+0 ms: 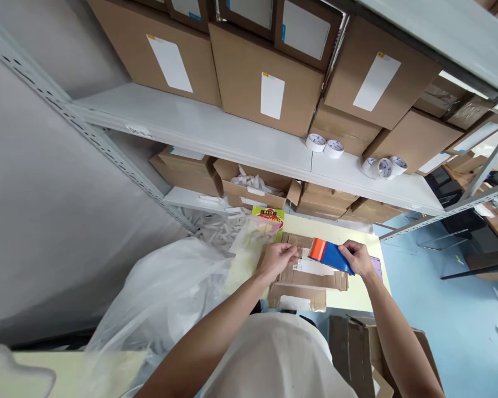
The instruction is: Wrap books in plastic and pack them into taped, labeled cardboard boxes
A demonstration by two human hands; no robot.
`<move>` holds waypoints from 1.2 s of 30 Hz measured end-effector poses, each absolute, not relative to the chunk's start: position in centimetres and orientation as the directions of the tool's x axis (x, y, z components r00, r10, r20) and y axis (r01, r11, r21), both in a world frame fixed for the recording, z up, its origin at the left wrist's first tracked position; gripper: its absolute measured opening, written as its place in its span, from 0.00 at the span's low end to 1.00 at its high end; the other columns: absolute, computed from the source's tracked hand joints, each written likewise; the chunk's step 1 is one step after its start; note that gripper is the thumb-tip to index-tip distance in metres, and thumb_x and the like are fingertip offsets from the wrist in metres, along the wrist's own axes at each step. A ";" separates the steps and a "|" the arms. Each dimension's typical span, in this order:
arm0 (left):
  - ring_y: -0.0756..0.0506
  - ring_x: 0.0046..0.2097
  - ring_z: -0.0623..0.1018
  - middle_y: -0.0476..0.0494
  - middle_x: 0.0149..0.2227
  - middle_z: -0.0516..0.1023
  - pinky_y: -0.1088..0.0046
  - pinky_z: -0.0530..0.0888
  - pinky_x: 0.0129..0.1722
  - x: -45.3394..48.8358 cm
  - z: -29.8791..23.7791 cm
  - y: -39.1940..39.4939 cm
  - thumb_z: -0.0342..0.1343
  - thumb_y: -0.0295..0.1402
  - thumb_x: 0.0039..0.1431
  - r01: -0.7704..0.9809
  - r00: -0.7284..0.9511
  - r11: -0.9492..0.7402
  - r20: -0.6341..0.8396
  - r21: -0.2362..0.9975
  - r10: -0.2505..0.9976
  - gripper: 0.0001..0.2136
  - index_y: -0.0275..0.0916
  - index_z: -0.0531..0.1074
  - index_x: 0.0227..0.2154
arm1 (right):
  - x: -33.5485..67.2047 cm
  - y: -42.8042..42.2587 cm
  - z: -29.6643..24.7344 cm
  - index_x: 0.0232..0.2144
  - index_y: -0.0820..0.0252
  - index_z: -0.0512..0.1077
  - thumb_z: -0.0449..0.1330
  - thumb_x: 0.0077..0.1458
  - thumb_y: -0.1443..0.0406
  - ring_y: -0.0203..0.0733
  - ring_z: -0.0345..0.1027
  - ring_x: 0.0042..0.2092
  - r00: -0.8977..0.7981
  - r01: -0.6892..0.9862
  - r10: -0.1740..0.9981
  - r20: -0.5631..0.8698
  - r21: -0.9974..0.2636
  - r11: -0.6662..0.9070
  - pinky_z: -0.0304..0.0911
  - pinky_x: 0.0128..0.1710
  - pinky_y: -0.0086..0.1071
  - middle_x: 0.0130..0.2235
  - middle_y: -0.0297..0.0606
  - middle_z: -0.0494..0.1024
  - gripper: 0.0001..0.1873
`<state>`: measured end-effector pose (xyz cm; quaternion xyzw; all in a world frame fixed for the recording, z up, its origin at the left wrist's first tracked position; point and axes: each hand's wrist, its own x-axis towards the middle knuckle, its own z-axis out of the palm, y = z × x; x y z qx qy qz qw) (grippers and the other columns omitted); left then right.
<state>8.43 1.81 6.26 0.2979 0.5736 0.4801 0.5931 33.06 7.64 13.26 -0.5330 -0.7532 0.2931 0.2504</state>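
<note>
My right hand (357, 258) grips a blue and orange tape dispenser (336, 257), its orange end pointing left. Beneath it lies a brown cardboard box (296, 279) with its flaps spread and a white label (315, 267) on top. My left hand (277, 258) is over the box's left side, thumb and fingers pinched together close to the dispenser's orange end. Whatever is between those fingers is too small to make out. A green and red printed packet (269, 216) stands just behind my left hand. A phone (375, 267) is partly hidden behind my right wrist.
A metal shelf (232, 135) spans the back, carrying large cartons (265, 83) and rolls of tape (316, 142). Below it, an open box (253, 188) holds white pieces. Clear plastic sheeting (174, 293) bulges at left. Another open carton (352, 345) stands at lower right.
</note>
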 end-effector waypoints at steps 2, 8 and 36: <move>0.47 0.30 0.81 0.41 0.31 0.83 0.70 0.78 0.34 6.5 5.0 1.4 0.61 0.41 0.54 -0.176 -0.163 0.395 -0.422 0.902 0.892 0.12 0.36 0.77 0.28 | 33.5 7.9 13.3 0.17 0.58 0.67 0.55 0.54 0.45 0.35 0.58 0.21 -0.339 0.710 0.939 0.057 -0.640 0.296 0.55 0.22 0.29 0.17 0.32 0.67 0.27; 0.46 0.30 0.81 0.39 0.30 0.83 0.69 0.77 0.34 3.6 1.3 0.4 0.57 0.36 0.57 0.015 -0.232 0.478 -0.462 0.878 0.856 0.10 0.37 0.76 0.25 | 33.8 8.8 12.0 0.13 0.56 0.63 0.50 0.55 0.43 0.35 0.58 0.20 -0.410 0.826 0.912 -0.002 -0.425 0.370 0.55 0.23 0.29 0.16 0.32 0.67 0.30; 0.23 0.70 0.34 0.21 0.71 0.33 0.37 0.30 0.62 9.8 3.3 4.4 0.64 0.63 0.24 0.809 0.491 -0.403 -0.114 0.428 0.864 0.71 0.31 0.39 0.69 | 35.8 9.0 11.6 0.31 0.59 0.74 0.61 0.54 0.52 0.41 0.68 0.29 -0.575 0.791 0.787 -0.223 -0.399 0.464 0.59 0.30 0.31 0.28 0.39 0.78 0.16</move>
